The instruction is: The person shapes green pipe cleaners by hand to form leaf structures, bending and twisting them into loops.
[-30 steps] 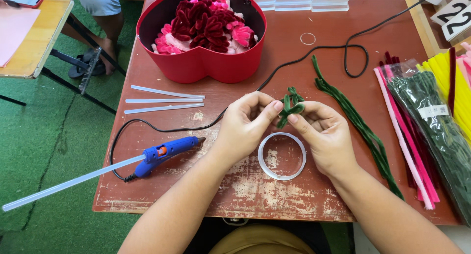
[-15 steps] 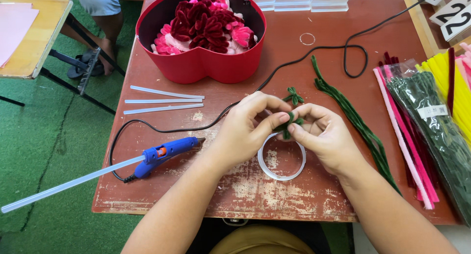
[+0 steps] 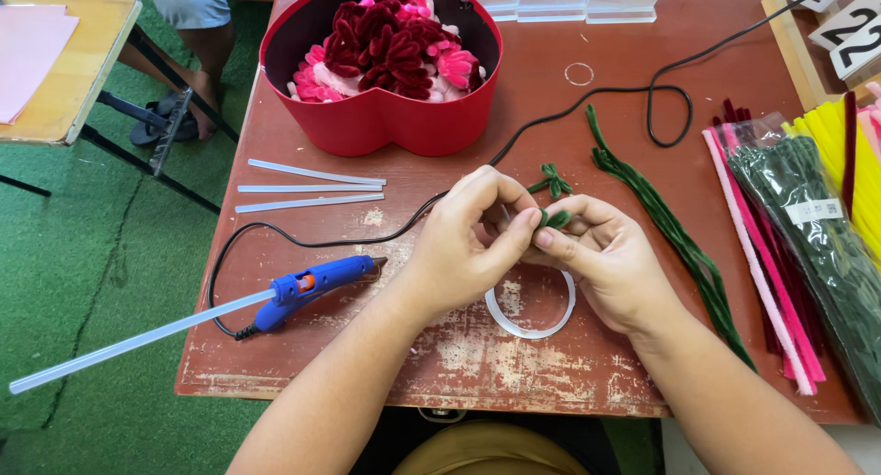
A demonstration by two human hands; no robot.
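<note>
A small green fuzzy wire shape (image 3: 553, 183) is pinched between both hands, just above the clear tape ring (image 3: 530, 302). The left hand (image 3: 468, 245) and right hand (image 3: 606, 259) both close on it with fingertips. Left of the ring lies a blue glue gun (image 3: 312, 287); far above it sits a red heart box (image 3: 381, 117).

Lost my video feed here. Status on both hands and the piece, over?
Left hand and right hand both pinching the green pipe-cleaner piece. Held above the tape ring. Nothing in the way.
</note>
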